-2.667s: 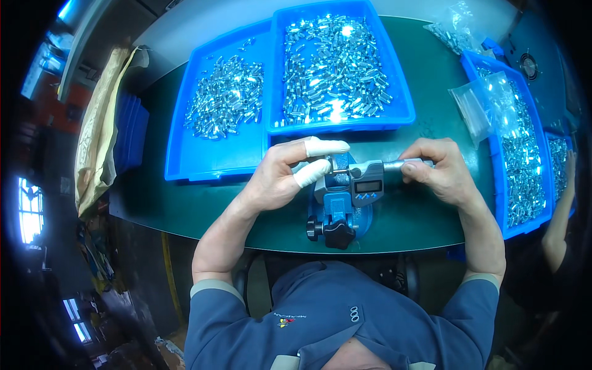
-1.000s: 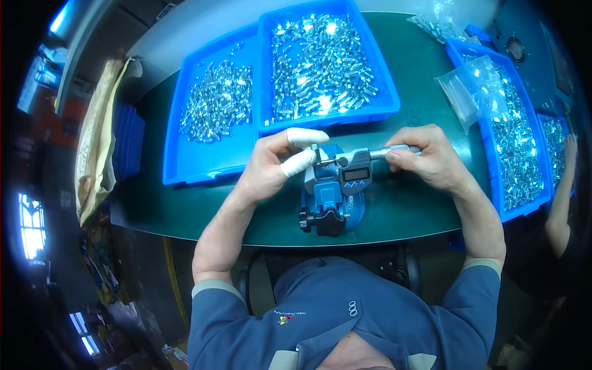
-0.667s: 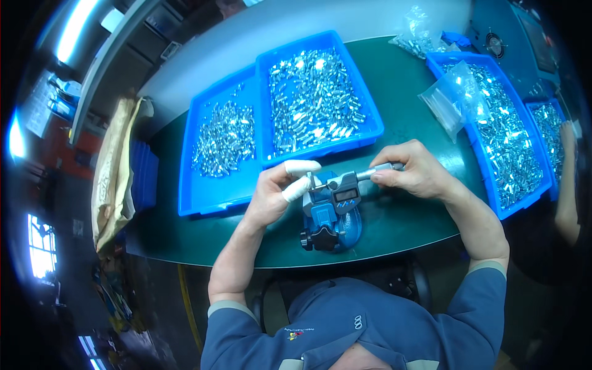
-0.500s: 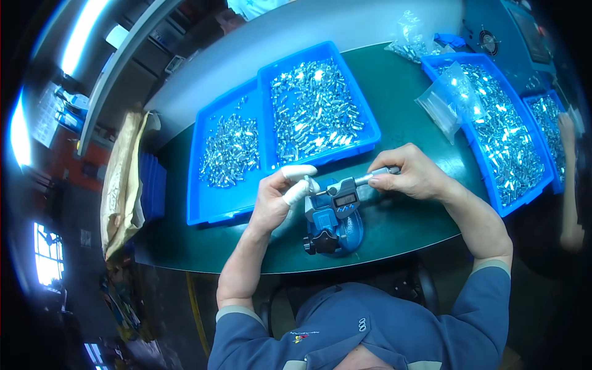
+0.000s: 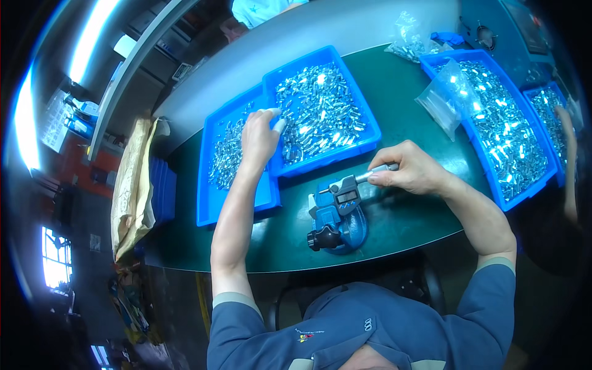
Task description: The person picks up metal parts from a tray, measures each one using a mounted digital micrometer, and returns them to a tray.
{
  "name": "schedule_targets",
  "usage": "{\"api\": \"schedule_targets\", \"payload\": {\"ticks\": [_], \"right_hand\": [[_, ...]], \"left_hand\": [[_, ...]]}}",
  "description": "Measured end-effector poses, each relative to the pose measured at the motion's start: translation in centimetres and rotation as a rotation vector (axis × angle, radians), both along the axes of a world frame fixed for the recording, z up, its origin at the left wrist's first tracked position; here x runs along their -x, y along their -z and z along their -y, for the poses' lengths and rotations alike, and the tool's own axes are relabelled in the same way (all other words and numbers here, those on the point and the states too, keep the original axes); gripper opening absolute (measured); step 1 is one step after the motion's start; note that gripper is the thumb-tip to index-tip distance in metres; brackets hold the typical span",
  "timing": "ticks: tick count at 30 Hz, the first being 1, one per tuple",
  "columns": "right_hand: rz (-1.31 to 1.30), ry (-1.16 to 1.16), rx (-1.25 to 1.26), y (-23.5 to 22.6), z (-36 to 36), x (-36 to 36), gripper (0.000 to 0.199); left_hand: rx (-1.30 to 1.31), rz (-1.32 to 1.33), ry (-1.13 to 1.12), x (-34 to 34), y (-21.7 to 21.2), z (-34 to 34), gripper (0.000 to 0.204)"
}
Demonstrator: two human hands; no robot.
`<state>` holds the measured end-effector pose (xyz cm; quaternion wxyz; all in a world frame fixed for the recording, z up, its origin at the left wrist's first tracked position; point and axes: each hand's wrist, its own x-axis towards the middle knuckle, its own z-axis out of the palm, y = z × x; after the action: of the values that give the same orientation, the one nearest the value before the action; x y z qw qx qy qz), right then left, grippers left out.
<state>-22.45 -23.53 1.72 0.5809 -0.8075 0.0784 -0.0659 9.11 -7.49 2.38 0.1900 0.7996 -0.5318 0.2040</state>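
Note:
A blue digital micrometer [image 5: 341, 196] is clamped in a blue stand [image 5: 338, 228] on the green table [image 5: 407, 225]. My right hand [image 5: 410, 169] grips the micrometer's metal thimble at its right end. My left hand [image 5: 260, 134], with white-taped fingertips, reaches out over the divide between two blue trays: the left tray [image 5: 217, 206] with fewer small silver parts and the middle tray [image 5: 364, 142] heaped with shiny metal parts. The fingers curl down at the trays' shared edge; whether they pinch a part is hidden.
A third blue tray [image 5: 468, 132] of silver parts sits at the right, with a clear plastic bag [image 5: 445, 98] on its edge. Another person's arm [image 5: 570, 160] shows at the far right. A brown paper sack [image 5: 132, 185] and stacked blue trays [image 5: 161, 197] lie at the table's left end.
My left hand left the micrometer's anvil end and moved up and left to the trays of parts. My right hand stayed on the thimble. The view shifted.

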Motion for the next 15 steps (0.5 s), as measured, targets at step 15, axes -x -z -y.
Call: {"api": "schedule_targets", "payload": {"ticks": [15], "right_hand": [[0.035, -0.029, 0.044, 0.0, 0.2, -0.1, 0.026]], "left_hand": [[-0.19, -0.332, 0.029, -0.5, 1.7, 3.3, 0.019]]}}
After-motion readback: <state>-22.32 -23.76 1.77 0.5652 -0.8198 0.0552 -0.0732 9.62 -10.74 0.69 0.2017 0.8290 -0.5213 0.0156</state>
